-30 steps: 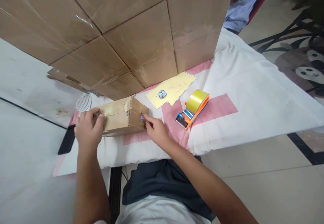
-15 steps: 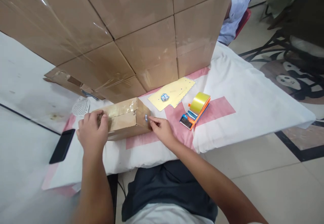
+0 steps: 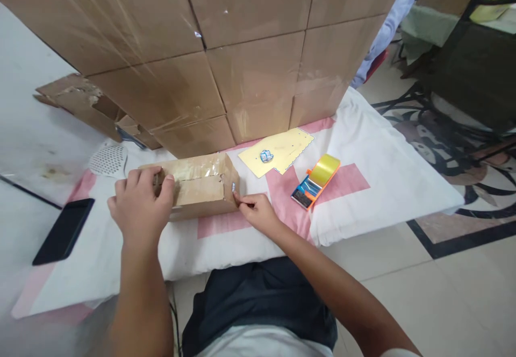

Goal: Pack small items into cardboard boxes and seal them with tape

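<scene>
A long brown cardboard box [image 3: 201, 189] lies on the cloth-covered table, with clear tape along its top. My left hand [image 3: 141, 204] grips its left end, thumb and fingers bent over the top edge. At the right end a small white and blue sticker [image 3: 233, 187] shows. The fingertips of my right hand [image 3: 256, 207] touch that end just below the sticker; the fingers are drawn together, and nothing can be made out between them.
Stacked cartons [image 3: 258, 72] rise behind the box. Yellow sheets [image 3: 288, 150] and a tape dispenser [image 3: 316, 181] lie to the right. A perforated white utensil [image 3: 108, 161] and a black phone [image 3: 63, 231] are at left. A sleeve [image 3: 389, 31] shows behind the cartons.
The view has shifted a little. My right fingertips have slid slightly down the box's end, below the sticker. My left hand keeps its hold.
</scene>
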`<state>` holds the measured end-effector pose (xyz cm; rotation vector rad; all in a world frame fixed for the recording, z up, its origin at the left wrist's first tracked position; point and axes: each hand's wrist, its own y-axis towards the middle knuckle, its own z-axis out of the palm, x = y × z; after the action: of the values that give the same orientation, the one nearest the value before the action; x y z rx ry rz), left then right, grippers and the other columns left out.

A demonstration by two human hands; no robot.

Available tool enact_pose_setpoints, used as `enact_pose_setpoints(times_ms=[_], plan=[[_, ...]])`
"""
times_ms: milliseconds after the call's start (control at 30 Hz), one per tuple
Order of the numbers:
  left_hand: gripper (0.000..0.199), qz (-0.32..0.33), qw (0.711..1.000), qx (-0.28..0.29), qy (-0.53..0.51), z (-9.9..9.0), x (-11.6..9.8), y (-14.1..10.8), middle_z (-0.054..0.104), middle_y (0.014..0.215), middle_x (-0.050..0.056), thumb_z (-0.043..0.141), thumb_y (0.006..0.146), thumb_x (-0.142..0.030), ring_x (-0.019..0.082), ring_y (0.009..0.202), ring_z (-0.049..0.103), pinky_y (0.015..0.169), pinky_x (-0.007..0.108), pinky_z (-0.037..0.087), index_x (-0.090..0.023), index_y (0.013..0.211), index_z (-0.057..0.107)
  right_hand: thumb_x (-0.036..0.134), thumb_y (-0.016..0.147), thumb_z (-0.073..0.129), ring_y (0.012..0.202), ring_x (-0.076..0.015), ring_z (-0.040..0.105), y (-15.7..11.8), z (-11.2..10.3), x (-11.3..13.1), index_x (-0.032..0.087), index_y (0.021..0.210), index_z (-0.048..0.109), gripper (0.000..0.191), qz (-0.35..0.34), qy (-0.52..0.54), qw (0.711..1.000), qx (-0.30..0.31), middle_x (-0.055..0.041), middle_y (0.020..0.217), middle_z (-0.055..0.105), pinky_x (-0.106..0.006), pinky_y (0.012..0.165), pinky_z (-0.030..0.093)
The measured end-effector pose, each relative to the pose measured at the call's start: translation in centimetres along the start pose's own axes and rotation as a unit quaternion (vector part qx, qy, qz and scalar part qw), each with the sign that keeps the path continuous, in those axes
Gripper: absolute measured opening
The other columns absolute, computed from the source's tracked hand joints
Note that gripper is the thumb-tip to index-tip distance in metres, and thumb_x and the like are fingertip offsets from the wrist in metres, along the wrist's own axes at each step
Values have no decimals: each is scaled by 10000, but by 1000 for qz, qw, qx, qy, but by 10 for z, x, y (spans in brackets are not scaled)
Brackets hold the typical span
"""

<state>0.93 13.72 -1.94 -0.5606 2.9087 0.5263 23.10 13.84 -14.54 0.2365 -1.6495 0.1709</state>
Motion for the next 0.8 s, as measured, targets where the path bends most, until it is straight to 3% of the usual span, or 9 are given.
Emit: enact_pose_setpoints(times_ms=[167, 267, 333, 400, 433, 500, 600, 700, 800], plan=[[430, 23, 1000, 0, -18, -1, 10, -1, 652, 1295, 103, 428, 944, -518, 367, 1191, 534, 938, 561, 437, -271, 1218, 648, 151, 801, 532, 657, -124, 536, 3, -10, 4, 184, 1278, 719, 513, -74, -9, 994, -81, -51, 982, 702, -261, 632, 484], [441, 53, 998, -8, -30, -1, 16, -2, 667, 1271, 98, 425, 944, -519, 355, 1169, 550, 930, 533, 449, -266, 1222, 656, 153, 786, 580, 740, -128, 570, 0, -18, 9, 260, 1614, 295, 882, -106, -32, 992, -64, -129, 1444, 512, -299, 685, 545], [445, 71, 997, -17, -41, 0, 20, -3, 677, 1259, 89, 423, 943, -519, 342, 1150, 558, 929, 512, 453, -263, 1215, 663, 250, 782, 697, 1126, -243, 605, -4, -20, 13, 272, 1650, -20, 1126, -132, -70, 989, 23, -163, 1657, 224, -406, 929, 557], [452, 86, 995, -27, -51, 3, 23, -2, 687, 1249, 81, 415, 938, -523, 331, 1128, 567, 924, 496, 459, -256, 1196, 674, 416, 723, 828, 1500, -357, 292, -8, -18, 17, 252, 1619, -183, 1362, -142, -133, 975, 111, -147, 1713, 3, -509, 1167, 394], [460, 92, 994, -32, -54, 4, 24, -2, 692, 1239, 81, 409, 934, -529, 329, 1115, 572, 917, 493, 462, -252, 1183, 679, 495, 686, 861, 1563, -366, 127, -9, -17, 19, 250, 1605, -225, 1443, -136, -161, 968, 136, -135, 1716, -54, -528, 1222, 313], [473, 98, 993, -40, -58, 6, 25, -1, 702, 1215, 82, 400, 926, -540, 332, 1095, 580, 898, 495, 469, -246, 1159, 690, 580, 655, 872, 1584, -352, 30, -8, -14, 20, 261, 1583, -277, 1511, -117, -182, 967, 137, -135, 1713, -58, -534, 1247, 264], [467, 103, 991, -47, -67, 7, 26, -1, 709, 1198, 79, 404, 926, -536, 333, 1084, 588, 878, 496, 472, -248, 1155, 691, 560, 668, 874, 1520, -354, 260, -3, -18, 18, 270, 1597, -243, 1481, -109, -129, 977, 129, -168, 1687, 94, -521, 1183, 368], [425, 114, 989, -48, -86, 7, 28, -2, 710, 1201, 66, 434, 933, -511, 320, 1076, 592, 877, 479, 468, -259, 1161, 689, 547, 762, 804, 1156, -265, 599, 4, -25, 10, 314, 1643, 2, 1214, -88, -27, 983, 159, -164, 1647, 182, -445, 962, 540], [358, 123, 984, -49, -117, 8, 31, -3, 717, 1166, 61, 495, 919, -478, 312, 1062, 591, 885, 466, 460, -274, 1131, 700, 497, 872, 688, 887, -166, 600, 9, -25, 0, 293, 1570, 323, 814, -88, 38, 988, 123, -141, 1517, 364, -380, 832, 549]])
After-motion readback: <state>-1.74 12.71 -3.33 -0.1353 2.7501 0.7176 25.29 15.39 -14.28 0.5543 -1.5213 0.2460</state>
